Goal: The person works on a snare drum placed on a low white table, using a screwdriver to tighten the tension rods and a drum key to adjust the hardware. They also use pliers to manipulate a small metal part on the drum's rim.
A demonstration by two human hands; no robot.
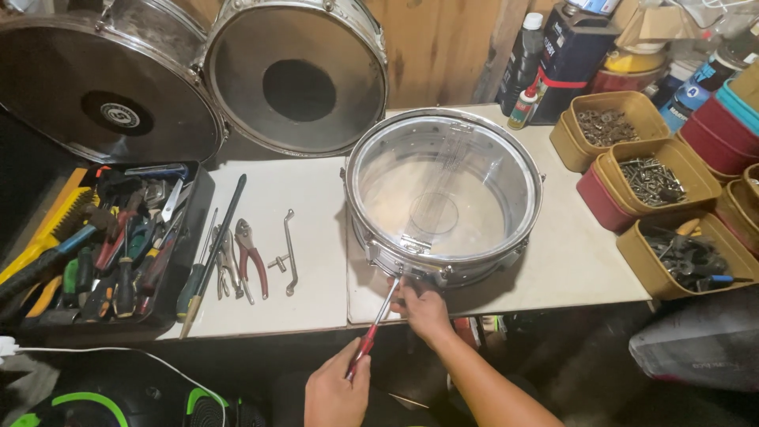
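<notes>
A: Drum (443, 194)?
B: Centre frame, on counter (277, 198). Chrome shell, clear head, shiny rim.
A: Hands?
B: Left hand (336, 391) grips red-handled screwdriver (375, 328); right hand (423, 308) clasps drum's near edge.

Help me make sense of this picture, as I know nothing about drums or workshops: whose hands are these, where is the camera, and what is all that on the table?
The camera sits on a person's head and looks down, so both hands are their own. The left hand grips a red-handled screwdriver, its tip at the near edge of a shiny metal snare drum with a clear skin. The right hand rests against the drum's near side. The drum stands on a white table. To the left lie pliers and a black tray of tools; to the right, tan tubs of screws. Two large drums lean against the wall behind.
</notes>
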